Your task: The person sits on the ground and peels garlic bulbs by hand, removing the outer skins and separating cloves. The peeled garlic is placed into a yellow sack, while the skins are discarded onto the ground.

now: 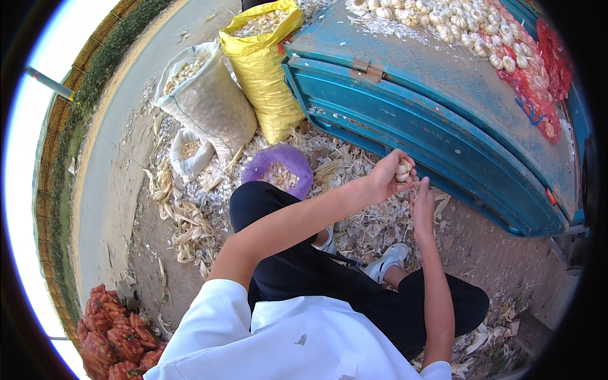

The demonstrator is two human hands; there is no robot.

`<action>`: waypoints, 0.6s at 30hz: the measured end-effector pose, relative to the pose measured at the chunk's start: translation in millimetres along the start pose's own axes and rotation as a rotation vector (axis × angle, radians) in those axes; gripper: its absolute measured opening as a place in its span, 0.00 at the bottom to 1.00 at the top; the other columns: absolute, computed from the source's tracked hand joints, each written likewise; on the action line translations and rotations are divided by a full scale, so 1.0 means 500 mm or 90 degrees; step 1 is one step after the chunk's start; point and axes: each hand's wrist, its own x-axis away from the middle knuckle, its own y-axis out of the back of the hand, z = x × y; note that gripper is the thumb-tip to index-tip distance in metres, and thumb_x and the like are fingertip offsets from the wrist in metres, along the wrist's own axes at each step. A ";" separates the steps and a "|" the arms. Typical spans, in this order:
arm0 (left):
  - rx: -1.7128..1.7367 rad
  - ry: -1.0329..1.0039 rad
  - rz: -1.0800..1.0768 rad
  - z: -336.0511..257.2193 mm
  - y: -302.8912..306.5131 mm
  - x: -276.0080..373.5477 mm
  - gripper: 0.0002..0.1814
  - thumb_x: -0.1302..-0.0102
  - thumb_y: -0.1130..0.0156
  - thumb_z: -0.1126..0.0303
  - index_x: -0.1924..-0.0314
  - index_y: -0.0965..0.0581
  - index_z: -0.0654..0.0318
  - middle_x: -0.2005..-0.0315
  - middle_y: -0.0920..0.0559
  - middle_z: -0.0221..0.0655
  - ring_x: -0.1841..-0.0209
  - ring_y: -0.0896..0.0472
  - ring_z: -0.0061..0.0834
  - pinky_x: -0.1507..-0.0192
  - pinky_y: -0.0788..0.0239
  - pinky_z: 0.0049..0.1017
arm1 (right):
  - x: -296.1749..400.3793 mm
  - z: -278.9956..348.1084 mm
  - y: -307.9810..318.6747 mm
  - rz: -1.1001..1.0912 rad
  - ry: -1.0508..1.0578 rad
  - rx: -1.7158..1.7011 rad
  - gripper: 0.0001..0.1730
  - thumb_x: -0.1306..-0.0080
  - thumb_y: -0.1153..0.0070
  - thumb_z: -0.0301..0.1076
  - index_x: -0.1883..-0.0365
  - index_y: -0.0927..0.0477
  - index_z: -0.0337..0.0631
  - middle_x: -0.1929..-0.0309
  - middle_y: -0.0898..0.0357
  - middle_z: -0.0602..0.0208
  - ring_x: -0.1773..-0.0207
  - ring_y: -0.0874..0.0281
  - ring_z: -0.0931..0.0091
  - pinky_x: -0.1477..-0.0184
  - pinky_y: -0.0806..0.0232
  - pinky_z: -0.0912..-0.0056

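Note:
My left hand (pixel 385 178) is curled around a garlic bulb (pixel 403 171) that looks partly broken into cloves. Close below it is my right hand (pixel 422 209), its fingertips meeting the left fingers at the bulb's lower side. Whether the right fingers grip anything there is hidden. Both hands are in front of the blue metal tailgate (pixel 418 142) of a truck bed. To their left, a purple mesh bag (pixel 302 173) with a rolled rim holds loose garlic cloves (pixel 280 176).
Whole garlic bulbs (pixel 456 21) and a red mesh sack (pixel 534 90) lie on the truck bed (pixel 456 71). A yellow sack (pixel 266 80), a large white sack (pixel 213 102) and a small white bag (pixel 198 161) hold cloves. Garlic skins (pixel 365 232) litter the ground. Filled red mesh bags (pixel 116 339) stand lower left.

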 end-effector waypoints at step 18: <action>0.235 -0.238 -0.163 -0.168 0.036 0.033 0.05 0.21 0.52 0.74 0.53 0.33 0.69 0.57 0.30 0.41 0.56 0.25 0.33 0.44 0.16 0.35 | 0.076 -0.028 -0.010 0.488 0.122 0.598 0.29 0.24 0.53 0.51 0.35 0.26 0.38 0.39 0.21 0.47 0.36 0.24 0.51 0.35 0.33 0.46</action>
